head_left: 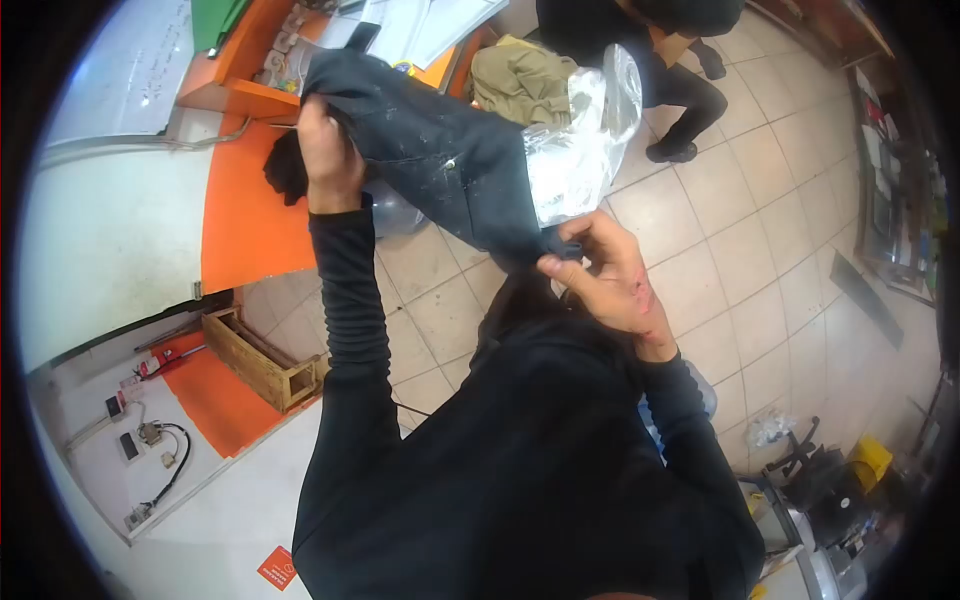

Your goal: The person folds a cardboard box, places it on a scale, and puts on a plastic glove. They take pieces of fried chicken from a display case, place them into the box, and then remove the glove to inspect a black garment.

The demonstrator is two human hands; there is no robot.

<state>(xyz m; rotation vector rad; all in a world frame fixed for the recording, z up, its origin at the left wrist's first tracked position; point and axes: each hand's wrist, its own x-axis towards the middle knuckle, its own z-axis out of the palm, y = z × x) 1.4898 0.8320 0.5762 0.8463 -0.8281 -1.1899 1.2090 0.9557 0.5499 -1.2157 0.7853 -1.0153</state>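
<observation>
A dark garment [435, 150] with whitish specks stretches between my two hands, its kind not clear from its folds. My left hand [332, 152] is closed round its left end, near the orange desk. At the lower right end, my right hand [612, 280] pinches the cloth between thumb and fingers, and reddish marks show on the back of this hand. Just past the garment's right edge lies a crinkled clear plastic bag [580, 150]. An olive cloth item [520, 82] is bunched behind the bag.
Papers [425, 28] lie on the orange desk [255, 225] at upper left. A person in black [675, 60] sits beyond the bag. A wooden box [258, 358] stands lower left. Shelves [890, 190] line the right side above the tiled floor [740, 220], with clutter at lower right.
</observation>
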